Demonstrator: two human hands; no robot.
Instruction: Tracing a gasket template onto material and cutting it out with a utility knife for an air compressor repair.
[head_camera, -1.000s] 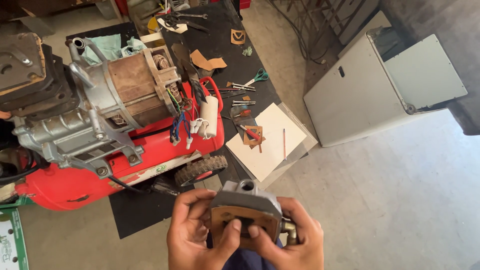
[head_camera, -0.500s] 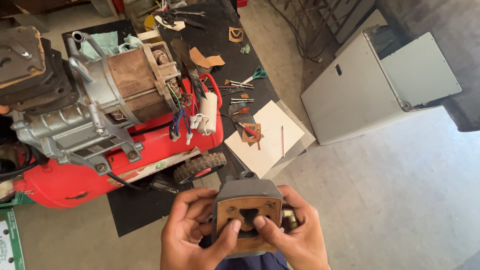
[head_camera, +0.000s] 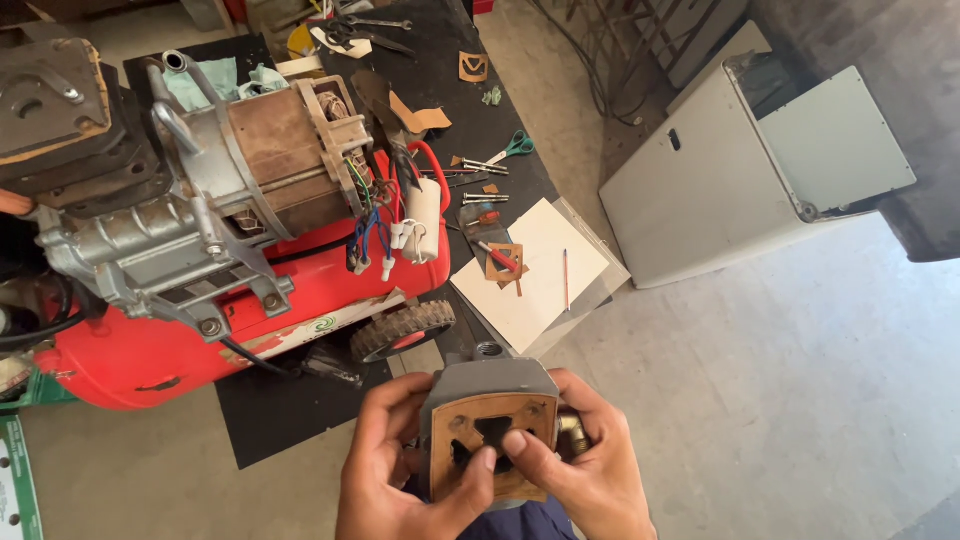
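1. Hands at the bottom centre: the left hand (head_camera: 385, 480) and right hand (head_camera: 590, 475) both wrap a grey metal block (head_camera: 487, 390), fingers curled around its sides, thumbs pressing a brown gasket (head_camera: 492, 445) flat on its near face.
2. Gasket covers most of that face; dark cut-outs show in its middle.
3. Just beyond the block stands a small black wheel (head_camera: 402, 330) of the red tank (head_camera: 170, 345), which lies on a black mat (head_camera: 300, 415).
4. On top of the tank sits a motor (head_camera: 270, 165) with loose coloured wires (head_camera: 375, 235) and a white cylinder (head_camera: 423, 215) hanging at its end.
5. Right of the tank, white paper (head_camera: 545, 290) carries another gasket cut-out (head_camera: 503, 262) and a pencil (head_camera: 565, 280).
6. Farther off lie scissors (head_camera: 510, 150) and bolts (head_camera: 485, 168).
7. A grey metal box (head_camera: 700, 200) stands well apart on the concrete floor (head_camera: 800, 400).
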